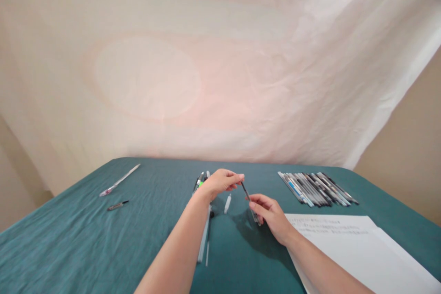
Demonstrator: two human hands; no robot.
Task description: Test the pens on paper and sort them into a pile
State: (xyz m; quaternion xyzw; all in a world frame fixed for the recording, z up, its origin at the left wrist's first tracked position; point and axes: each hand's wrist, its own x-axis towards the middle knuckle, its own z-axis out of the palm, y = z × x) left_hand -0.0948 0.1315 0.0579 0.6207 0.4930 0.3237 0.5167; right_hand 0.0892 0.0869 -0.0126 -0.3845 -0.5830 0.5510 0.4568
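The slim pen point(245, 190) leans, dark above and greyish, seemingly clear below. The left hand point(225, 179) pinches its upper end; the right hand point(268, 213) holds its lower part.

Pen point(245, 191) | slim, dark shaft, clear-looking lower end | slanted, top leftward (held near both ends)

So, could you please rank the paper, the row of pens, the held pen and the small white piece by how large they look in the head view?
1. Paper, though cut off by the frame
2. Row of pens
3. Held pen, partly covered
4. Small white piece
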